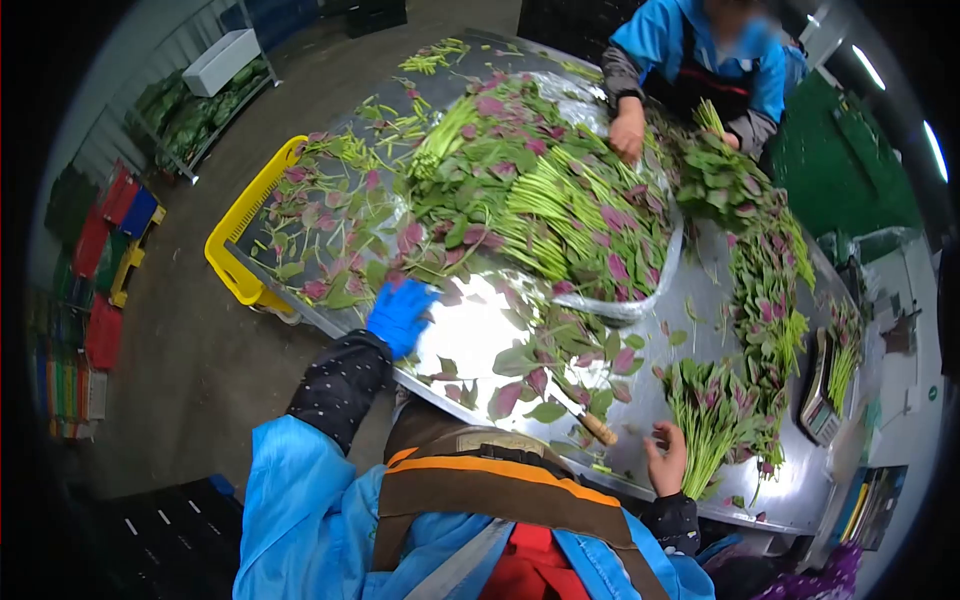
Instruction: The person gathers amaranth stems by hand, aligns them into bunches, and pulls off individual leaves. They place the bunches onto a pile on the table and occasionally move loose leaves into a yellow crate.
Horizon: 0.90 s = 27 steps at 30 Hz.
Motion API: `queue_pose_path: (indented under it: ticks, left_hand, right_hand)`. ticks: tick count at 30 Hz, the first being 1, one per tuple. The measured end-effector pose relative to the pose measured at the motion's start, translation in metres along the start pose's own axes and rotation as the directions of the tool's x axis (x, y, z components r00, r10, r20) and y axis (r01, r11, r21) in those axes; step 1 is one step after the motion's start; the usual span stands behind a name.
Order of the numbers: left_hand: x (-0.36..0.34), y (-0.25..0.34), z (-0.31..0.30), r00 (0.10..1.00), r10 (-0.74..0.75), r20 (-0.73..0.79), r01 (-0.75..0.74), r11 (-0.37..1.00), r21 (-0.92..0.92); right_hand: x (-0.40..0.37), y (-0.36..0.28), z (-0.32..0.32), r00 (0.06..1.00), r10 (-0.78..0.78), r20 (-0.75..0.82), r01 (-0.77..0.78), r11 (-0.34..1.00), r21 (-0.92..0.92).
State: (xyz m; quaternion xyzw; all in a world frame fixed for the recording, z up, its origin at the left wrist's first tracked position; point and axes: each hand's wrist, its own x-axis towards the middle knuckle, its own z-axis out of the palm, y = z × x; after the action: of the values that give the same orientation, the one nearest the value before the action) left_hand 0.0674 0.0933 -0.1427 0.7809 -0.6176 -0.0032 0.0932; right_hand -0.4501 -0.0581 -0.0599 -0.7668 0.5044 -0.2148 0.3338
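Note:
My left hand [400, 318], in a blue glove, lies with its fingers stretched over loose leaves near the table's front edge. My bare right hand [667, 458] is beside a bunch of amaranth [705, 420] with green stems and purple-green leaves; its fingers are loosely bent and apart, and I see nothing in them. Between my hands, loose leaves [515, 375] are scattered on the shiny metal table [455, 335]. Among them lies a knife with a wooden handle [598, 428]. A large pile of amaranth [550, 200] rests on clear plastic farther back.
A co-worker's hand [627, 130] touches the pile's far side, and their other hand has a bunch [715, 175]. More bunches [770, 290] line the right side, near a scale [822, 405]. A yellow basket [235, 255] adjoins the left edge, beside leafy trimmings [335, 205].

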Motion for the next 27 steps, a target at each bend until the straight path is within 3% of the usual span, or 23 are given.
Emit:
queue_pose_path:
  ticks: [2, 6, 8, 9, 10, 13, 16, 18, 20, 22, 26, 27]
  left_hand:
    - [0.003, -0.059, -0.021, 0.964, -0.229, 0.133, 0.218, 0.971, 0.094]
    - [0.007, -0.176, -0.029, 0.878, -0.456, 0.142, 0.413, 0.875, 0.254]
    - [0.021, -0.203, -0.036, 0.830, -0.549, 0.098, 0.519, 0.825, 0.223]
    - [0.029, -0.210, -0.040, 0.802, -0.592, 0.082, 0.568, 0.798, 0.204]
    - [0.037, -0.215, -0.041, 0.825, -0.558, 0.087, 0.538, 0.824, 0.178]
    - [0.052, -0.231, -0.025, 0.858, -0.510, 0.060, 0.507, 0.860, 0.058]
    - [0.052, -0.225, -0.011, 0.850, -0.518, -0.094, 0.526, 0.844, 0.107]
    - [0.049, -0.227, -0.005, 0.869, -0.480, -0.120, 0.493, 0.861, 0.124]
    - [0.049, -0.223, -0.011, 0.866, -0.487, -0.118, 0.499, 0.859, 0.118]
    - [0.048, -0.217, -0.018, 0.858, -0.506, -0.082, 0.513, 0.851, 0.115]
    - [0.048, -0.218, -0.021, 0.852, -0.514, -0.095, 0.522, 0.846, 0.107]
    - [0.048, -0.219, -0.019, 0.855, -0.506, -0.109, 0.517, 0.849, 0.108]
  right_hand:
    - [0.015, -0.021, 0.021, 0.998, -0.017, 0.063, 0.016, 1.000, 0.026]
    - [0.042, -0.079, 0.068, 0.988, -0.059, 0.140, 0.055, 0.998, 0.035]
    - [0.064, -0.115, 0.087, 0.982, -0.094, 0.165, 0.090, 0.995, 0.030]
    - [0.077, -0.131, 0.094, 0.972, -0.175, 0.158, 0.180, 0.983, -0.018]
    - [0.092, -0.147, 0.101, 0.954, -0.254, 0.157, 0.267, 0.961, -0.067]
    - [0.136, -0.192, 0.119, 0.975, -0.162, 0.151, 0.174, 0.982, -0.069]
    - [0.185, -0.208, 0.132, 0.944, -0.293, 0.153, 0.319, 0.929, -0.190]
    - [0.215, -0.218, 0.137, 0.954, -0.215, 0.210, 0.268, 0.924, -0.271]
    - [0.251, -0.214, 0.143, 0.953, -0.196, 0.230, 0.270, 0.893, -0.359]
    - [0.290, -0.214, 0.147, 0.908, -0.320, 0.271, 0.414, 0.784, -0.463]
    - [0.346, -0.191, 0.167, 0.883, -0.343, 0.322, 0.470, 0.626, -0.622]
    - [0.351, -0.187, 0.173, 0.876, -0.351, 0.332, 0.483, 0.667, -0.567]
